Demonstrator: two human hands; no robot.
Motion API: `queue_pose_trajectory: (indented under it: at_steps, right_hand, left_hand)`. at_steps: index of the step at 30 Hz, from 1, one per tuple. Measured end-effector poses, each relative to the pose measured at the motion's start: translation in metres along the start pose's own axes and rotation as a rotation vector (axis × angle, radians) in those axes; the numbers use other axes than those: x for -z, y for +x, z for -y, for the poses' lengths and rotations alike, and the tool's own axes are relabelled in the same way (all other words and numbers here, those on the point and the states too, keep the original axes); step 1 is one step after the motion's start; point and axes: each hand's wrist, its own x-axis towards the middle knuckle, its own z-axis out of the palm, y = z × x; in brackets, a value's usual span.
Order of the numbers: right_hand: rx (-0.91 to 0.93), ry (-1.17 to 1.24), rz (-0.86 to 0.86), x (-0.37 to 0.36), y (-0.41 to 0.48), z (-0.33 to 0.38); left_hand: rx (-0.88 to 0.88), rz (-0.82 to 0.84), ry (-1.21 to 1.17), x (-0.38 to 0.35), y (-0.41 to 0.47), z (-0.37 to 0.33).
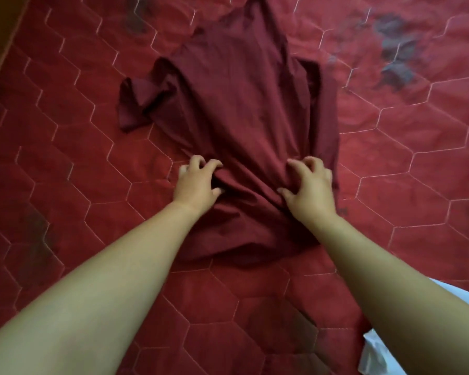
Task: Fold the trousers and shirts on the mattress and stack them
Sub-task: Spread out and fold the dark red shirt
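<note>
Maroon shirt (241,104) lies rumpled mid-way across the red quilted mattress (65,131), with one sleeve crumpled out to the left. I see my left grip (197,182) and right grip (309,185) both clamped on its near part, fingers curled into bunched cloth. White fabric (374,353) shows at lower right.
</note>
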Motion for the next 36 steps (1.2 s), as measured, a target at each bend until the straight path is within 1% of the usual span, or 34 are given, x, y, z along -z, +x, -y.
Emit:
queue_pose_trajectory:
  at_steps: [3, 5, 7, 9, 11, 12, 13, 14, 16, 18, 19, 21, 23, 24, 26, 27, 29, 31, 33, 36]
  right_hand:
    - [0.073, 0.049, 0.001, 0.007, -0.011, -0.010]
    - [0.110, 0.045, -0.028, 0.033, -0.020, -0.025]
    - [0.127, 0.019, -0.120, 0.075, -0.020, -0.044]
    - [0.069, 0.014, -0.278, 0.121, -0.008, -0.061]
    - [0.037, -0.049, -0.405, 0.155, 0.007, -0.072]
    - [0.047, -0.111, -0.425, 0.162, 0.012, -0.074]
    - [0.082, -0.141, -0.409, 0.163, 0.014, -0.074]
    - [0.126, -0.137, -0.353, 0.155, 0.013, -0.071]
    - [0.175, -0.095, -0.166, 0.126, 0.001, -0.059]
    - [0.151, -0.074, 0.042, 0.091, -0.014, -0.048]
    - [0.115, -0.070, 0.115, 0.076, -0.020, -0.046]
    - [0.039, -0.110, 0.181, 0.052, -0.031, -0.048]
    - [0.039, -0.211, 0.151, 0.037, -0.040, -0.052]
    - [0.051, -0.231, 0.123, 0.035, -0.044, -0.052]
    - [0.066, -0.170, 0.075, 0.039, -0.049, -0.054]
    - [0.077, -0.104, 0.044, 0.046, -0.052, -0.056]
    - [0.124, 0.017, -0.010, 0.067, -0.057, -0.056]
    - [0.194, 0.059, -0.027, 0.095, -0.066, -0.052]
    - [0.241, 0.058, -0.026, 0.123, -0.077, -0.041]
    - [0.237, 0.111, -0.077, 0.170, -0.096, -0.009]
  left_hand:
    - [-0.120, -0.011, -0.045, -0.006, -0.015, -0.002]
    - [-0.194, 0.010, -0.161, -0.009, -0.036, -0.013]
    - [-0.303, -0.004, -0.334, -0.009, -0.061, -0.033]
    - [-0.393, -0.023, -0.438, -0.007, -0.080, -0.054]
    - [-0.426, -0.041, -0.407, -0.006, -0.083, -0.068]
    - [-0.414, -0.050, -0.381, -0.004, -0.080, -0.071]
    - [-0.388, -0.066, -0.363, -0.001, -0.075, -0.073]
    - [-0.359, -0.092, -0.340, 0.003, -0.069, -0.073]
    - [-0.308, -0.157, -0.241, 0.010, -0.052, -0.067]
    - [-0.251, -0.174, -0.123, 0.014, -0.033, -0.058]
    - [-0.223, -0.138, -0.074, 0.014, -0.024, -0.054]
    - [-0.181, -0.004, 0.007, 0.008, -0.012, -0.046]
    - [-0.169, 0.076, 0.058, -0.002, -0.010, -0.042]
    - [-0.176, 0.072, 0.073, -0.007, -0.012, -0.040]
    - [-0.204, 0.032, 0.073, -0.013, -0.021, -0.039]
    - [-0.225, 0.008, 0.033, -0.014, -0.026, -0.038]
    - [-0.232, -0.039, -0.153, -0.010, -0.040, -0.039]
    - [-0.221, -0.064, -0.346, 0.004, -0.058, -0.043]
    - [-0.247, -0.078, -0.413, 0.031, -0.080, -0.052]
    - [-0.291, -0.115, -0.443, 0.091, -0.114, -0.074]
